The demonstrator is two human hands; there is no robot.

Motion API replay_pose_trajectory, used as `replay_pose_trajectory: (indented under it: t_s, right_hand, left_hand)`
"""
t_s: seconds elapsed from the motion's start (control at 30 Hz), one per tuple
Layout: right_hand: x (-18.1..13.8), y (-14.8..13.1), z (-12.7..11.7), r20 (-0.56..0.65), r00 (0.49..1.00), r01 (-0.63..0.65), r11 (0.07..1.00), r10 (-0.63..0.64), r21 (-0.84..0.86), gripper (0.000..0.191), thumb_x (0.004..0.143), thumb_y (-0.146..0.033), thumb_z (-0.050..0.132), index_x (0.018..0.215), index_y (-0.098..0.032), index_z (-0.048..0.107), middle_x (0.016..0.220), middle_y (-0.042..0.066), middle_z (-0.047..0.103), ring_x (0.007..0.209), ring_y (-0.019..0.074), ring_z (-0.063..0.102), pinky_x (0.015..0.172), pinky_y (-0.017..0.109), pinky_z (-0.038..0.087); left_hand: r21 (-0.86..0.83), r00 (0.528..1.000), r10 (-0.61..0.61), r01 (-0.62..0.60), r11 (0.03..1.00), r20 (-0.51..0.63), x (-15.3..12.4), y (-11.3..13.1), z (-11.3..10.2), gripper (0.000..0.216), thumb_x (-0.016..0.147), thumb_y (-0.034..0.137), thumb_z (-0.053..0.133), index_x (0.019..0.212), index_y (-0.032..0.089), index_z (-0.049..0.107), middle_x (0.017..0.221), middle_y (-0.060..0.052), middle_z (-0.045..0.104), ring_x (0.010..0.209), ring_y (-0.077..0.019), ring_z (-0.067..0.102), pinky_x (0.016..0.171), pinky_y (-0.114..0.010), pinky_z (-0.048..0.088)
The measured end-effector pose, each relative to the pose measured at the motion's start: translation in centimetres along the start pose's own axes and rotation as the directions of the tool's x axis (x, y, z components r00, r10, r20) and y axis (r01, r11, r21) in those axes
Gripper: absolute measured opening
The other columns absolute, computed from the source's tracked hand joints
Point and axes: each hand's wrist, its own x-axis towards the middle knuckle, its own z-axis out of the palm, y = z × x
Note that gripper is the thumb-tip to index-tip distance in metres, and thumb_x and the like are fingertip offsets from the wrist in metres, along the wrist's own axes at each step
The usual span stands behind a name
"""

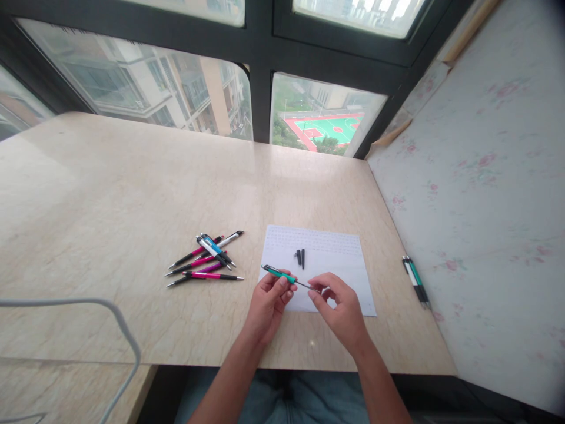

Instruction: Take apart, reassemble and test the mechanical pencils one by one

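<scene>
My left hand (273, 297) is closed around the green barrel of a ballpoint pen (282, 273), its black clip end pointing up and left. A thin dark refill (302, 285) sticks out of the barrel's open end toward the right. My right hand (338, 306) pinches the refill's far end between thumb and fingers; its tip is hidden there. Just beyond the hands, small black pen parts (301, 257) lie on a sheet of handwritten paper (344, 265). The paper extends under both hands.
Left of the paper lies a loose pile of pens (207, 259) in pink, blue, white and purple. Two pens (415, 282), one white and one green, rest by the papered wall (485, 235). A grey cable (119, 321) arches at the lower left. Windows border the marbled tabletop (132, 194).
</scene>
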Motion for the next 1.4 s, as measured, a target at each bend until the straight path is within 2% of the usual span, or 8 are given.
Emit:
replay_pose_trajectory:
  t_s: [0.1, 0.2, 0.33, 0.53, 0.8, 0.97, 1.2, 1.4]
  right_hand:
    - [0.4, 1.4, -0.2, 0.064, 0.998, -0.002, 1.0, 0.003, -0.015, 0.033, 0.084, -0.022, 0.059, 0.116, -0.023, 0.059, 0.099, 0.006, 0.066, 0.079, 0.0169, 0.063, 0.057, 0.026, 0.053]
    - [1.7, 2.8, 0.0, 0.037, 0.999, -0.016, 0.982, 0.023, -0.188, 0.039, 0.084, -0.02, 0.056, 0.123, -0.023, 0.056, 0.1, 0.007, 0.064, 0.073, 0.0158, 0.061, 0.059, 0.028, 0.052]
    - [4.1, 3.4, 0.8, 0.038, 0.999, 0.006, 0.877, 0.014, -0.481, 0.049, 0.083, -0.02, 0.058, 0.131, -0.024, 0.05, 0.102, 0.007, 0.061, 0.083, 0.0198, 0.061, 0.072, 0.034, 0.051]
    - [6.2, 2.6, 1.7, 0.164, 0.979, 0.026, 0.723, 0.122, -0.69, 0.05, 0.081, -0.031, 0.066, 0.129, -0.025, 0.052, 0.106, 0.009, 0.059, 0.09, 0.0243, 0.062, 0.066, 0.03, 0.046]
    - [6.1, 3.5, 0.9, 0.132, 0.985, 0.019, 0.693, 0.111, -0.721, 0.024, 0.086, -0.012, 0.051, 0.105, -0.022, 0.063, 0.095, 0.008, 0.064, 0.086, 0.0209, 0.062, 0.065, 0.027, 0.041]
    - [6.2, 3.3, 0.6, 0.065, 0.981, -0.077, 0.671, 0.183, -0.737, 0.008, 0.09, -0.023, 0.054, 0.093, -0.021, 0.06, 0.092, 0.005, 0.066, 0.08, 0.0187, 0.064, 0.062, 0.026, 0.038]
    - [6.7, 2.7, 0.4, -0.046, 0.942, -0.228, 0.535, 0.331, -0.814, 0.03, 0.09, -0.027, 0.054, 0.119, -0.018, 0.054, 0.094, 0.009, 0.071, 0.078, 0.023, 0.068, 0.058, 0.028, 0.035]
    - [5.8, 2.4, -0.6, -0.026, 0.959, -0.205, 0.626, 0.283, -0.753, 0.037, 0.084, -0.014, 0.055, 0.12, -0.018, 0.057, 0.085, 0.008, 0.071, 0.074, 0.0219, 0.067, 0.06, 0.028, 0.04]
  left_hand:
    - [-0.051, 1.0, 0.002, -0.002, 0.999, -0.002, 0.0, 0.2, 0.1, 0.025, 0.072, 0.023, 0.081, 0.091, 0.012, 0.07, 0.085, -0.005, 0.072, 0.067, -0.0078, 0.066, 0.063, -0.015, 0.052]
    - [-0.077, 1.0, 0.001, -0.001, 0.997, 0.002, 0.1, 0.2, 0.2, 0.025, 0.071, 0.021, 0.082, 0.09, 0.013, 0.069, 0.085, -0.005, 0.071, 0.067, -0.0073, 0.065, 0.063, -0.013, 0.052]
    - [-0.078, 1.0, 0.005, -0.005, 0.997, -0.002, 0.1, 0.2, 0.0, 0.024, 0.071, 0.019, 0.082, 0.09, 0.013, 0.07, 0.084, -0.005, 0.071, 0.067, -0.0082, 0.065, 0.063, -0.015, 0.053]
    - [-0.083, 1.0, 0.015, -0.015, 0.996, -0.002, 0.1, 0.2, -0.1, 0.022, 0.072, 0.02, 0.08, 0.09, 0.013, 0.07, 0.084, -0.006, 0.072, 0.069, -0.0091, 0.066, 0.065, -0.016, 0.053]
    - [-0.075, 1.0, 0.001, 0.0, 0.997, 0.01, 0.0, 0.2, 0.0, 0.021, 0.073, 0.02, 0.08, 0.091, 0.013, 0.071, 0.085, -0.006, 0.072, 0.07, -0.009, 0.066, 0.066, -0.016, 0.053]
    - [-0.065, 1.0, 0.007, -0.006, 0.998, 0.005, 0.1, 0.1, 0.1, 0.023, 0.072, 0.02, 0.081, 0.091, 0.013, 0.07, 0.087, -0.006, 0.072, 0.07, -0.0098, 0.066, 0.066, -0.017, 0.053]
    - [-0.052, 1.0, 0.03, -0.03, 0.998, 0.002, 0.1, 0.2, 0.1, 0.024, 0.072, 0.022, 0.081, 0.091, 0.013, 0.071, 0.086, -0.006, 0.072, 0.071, -0.0092, 0.065, 0.066, -0.016, 0.052]
    - [-0.049, 0.998, 0.056, -0.056, 0.997, -0.003, 0.4, 0.0, -0.4, 0.024, 0.071, 0.022, 0.081, 0.091, 0.014, 0.07, 0.087, -0.006, 0.072, 0.072, -0.0099, 0.066, 0.067, -0.016, 0.052]
